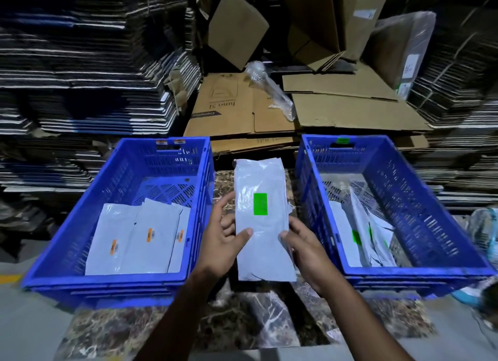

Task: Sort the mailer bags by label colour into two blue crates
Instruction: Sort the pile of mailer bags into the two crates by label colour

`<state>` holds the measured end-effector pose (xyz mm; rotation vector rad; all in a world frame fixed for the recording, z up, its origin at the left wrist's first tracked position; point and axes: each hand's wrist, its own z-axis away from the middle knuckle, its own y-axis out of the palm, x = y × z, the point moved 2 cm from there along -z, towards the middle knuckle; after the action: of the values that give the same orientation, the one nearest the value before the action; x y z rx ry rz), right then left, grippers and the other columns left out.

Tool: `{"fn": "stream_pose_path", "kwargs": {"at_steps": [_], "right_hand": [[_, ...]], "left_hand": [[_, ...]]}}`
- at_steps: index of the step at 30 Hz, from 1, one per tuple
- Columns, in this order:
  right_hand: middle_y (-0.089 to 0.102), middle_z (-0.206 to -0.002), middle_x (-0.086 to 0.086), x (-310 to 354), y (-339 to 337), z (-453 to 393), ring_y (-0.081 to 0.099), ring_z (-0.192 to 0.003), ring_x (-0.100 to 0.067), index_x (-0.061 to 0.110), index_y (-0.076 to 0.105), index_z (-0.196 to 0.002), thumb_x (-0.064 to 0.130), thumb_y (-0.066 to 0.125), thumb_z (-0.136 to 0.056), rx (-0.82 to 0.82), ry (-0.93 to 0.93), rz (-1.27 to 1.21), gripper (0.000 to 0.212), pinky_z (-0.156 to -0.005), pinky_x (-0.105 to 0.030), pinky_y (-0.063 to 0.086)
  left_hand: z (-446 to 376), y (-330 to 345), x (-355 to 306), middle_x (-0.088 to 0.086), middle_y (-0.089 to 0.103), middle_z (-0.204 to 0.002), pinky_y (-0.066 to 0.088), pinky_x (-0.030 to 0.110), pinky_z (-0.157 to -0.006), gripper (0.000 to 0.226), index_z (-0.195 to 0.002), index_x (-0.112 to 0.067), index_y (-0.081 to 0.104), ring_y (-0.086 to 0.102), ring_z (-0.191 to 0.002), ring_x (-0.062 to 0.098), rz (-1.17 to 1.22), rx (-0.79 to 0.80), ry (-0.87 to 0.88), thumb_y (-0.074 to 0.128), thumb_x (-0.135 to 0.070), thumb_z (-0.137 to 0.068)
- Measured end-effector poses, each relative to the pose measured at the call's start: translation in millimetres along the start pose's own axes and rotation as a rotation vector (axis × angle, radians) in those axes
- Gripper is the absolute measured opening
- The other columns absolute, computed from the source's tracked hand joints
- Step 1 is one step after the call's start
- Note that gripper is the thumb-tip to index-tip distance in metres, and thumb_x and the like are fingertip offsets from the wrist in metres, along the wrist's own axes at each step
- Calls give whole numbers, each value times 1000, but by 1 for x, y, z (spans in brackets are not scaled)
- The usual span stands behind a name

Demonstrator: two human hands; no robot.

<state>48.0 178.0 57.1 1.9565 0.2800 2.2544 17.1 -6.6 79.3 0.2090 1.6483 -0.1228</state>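
While held between the two blue crates, green-label mailer bag (262, 220) pinched in left grip (225, 242) and right grip (304, 249)

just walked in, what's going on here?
A person is sorting white mailer bags by label colour. Both hands, left hand and right hand, hold a mailer bag with a green label between two blue crates. The left crate holds bags with orange labels; the right crate holds bags with green labels and has a green tag on its far rim. The held bag likely goes right.
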Motion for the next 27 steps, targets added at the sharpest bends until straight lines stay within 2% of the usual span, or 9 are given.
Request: {"fn": "stream_pose_path", "kwargs": {"at_steps": [2, 7, 11, 13, 17, 19, 21, 24, 27], "right_hand": [[66, -125, 0, 9, 0, 8, 65, -114, -22, 21, 51, -135, 7, 54, -99, -24, -87, 82, 38, -88, -38, 57], [63, -129, 3, 13, -4, 12, 64, -117, -24, 24, 43, -139, 5, 58, -96, -18, -179, 162, 49, -93, -47, 55], [49, -145, 15, 17, -13, 17, 53, -131, -14, 38, 22, -150, 10, 67, -92, -38, -274, 303, 79, -97, -38, 52], [38, -151, 21, 21, -22, 18, 38, -140, -5, 40, 30, -149, 13, 71, -91, -61, -334, 462, 76, -106, -31, 43], [56, -136, 18, 35, -70, 19, 48, -128, 3, 29, 59, -133, 13, 71, -90, -171, -397, 673, 47, -102, -20, 42], [58, -133, 17, 46, -108, 19, 51, -122, 5, 25, 60, -132, 10, 73, -86, -278, -383, 777, 50, -93, -10, 39], [58, -129, 13, 56, -151, 17, 53, -117, -2, 21, 59, -133, 7, 75, -83, -393, -329, 850, 55, -87, -9, 39], [59, -127, 4, 57, -227, 15, 56, -116, -12, 16, 59, -133, 6, 76, -82, -543, -103, 809, 55, -90, -23, 44], [60, -133, -5, 45, -283, 12, 59, -117, -23, 17, 60, -129, 13, 75, -84, -556, 153, 791, 48, -98, -42, 50]], "left_hand": [[3, 1, -2, 0, 69, -119, 56, 39, -89, 65, -138, -28, 42, 67, -111, 21, 15, -28, 35, 64, 7, -88], [5, 8, -7, -15, 61, -128, 56, 38, -92, 60, -132, -32, 50, 63, -116, 16, -18, -39, 81, 66, 5, -88], [2, 19, -2, -7, 65, -123, 57, 41, -88, 61, -135, -32, 48, 65, -112, 19, -36, -39, 78, 67, 3, -88], [-2, 31, 2, -6, 65, -121, 57, 37, -85, 63, -139, -33, 42, 67, -108, 16, -73, -24, 73, 67, -2, -90], [-21, 59, 23, -8, 60, -127, 52, 17, -77, 61, -145, -31, 31, 64, -101, 1, -203, -7, 28, 63, -17, -94], [-32, 75, 35, -8, 57, -130, 50, 16, -80, 55, -141, -33, 33, 62, -102, 1, -320, 50, 42, 60, -21, -96], [-39, 94, 42, -7, 55, -132, 49, 20, -84, 51, -141, -30, 36, 61, -105, 6, -448, 137, 78, 59, -21, -96], [-48, 126, 53, -3, 54, -134, 48, 27, -87, 54, -144, -22, 38, 58, -111, 14, -653, 279, 127, 60, -26, -95], [-56, 151, 64, 1, 45, -146, 44, 36, -101, 62, -148, -22, 34, 52, -124, 20, -817, 379, 147, 61, -33, -94]]}}
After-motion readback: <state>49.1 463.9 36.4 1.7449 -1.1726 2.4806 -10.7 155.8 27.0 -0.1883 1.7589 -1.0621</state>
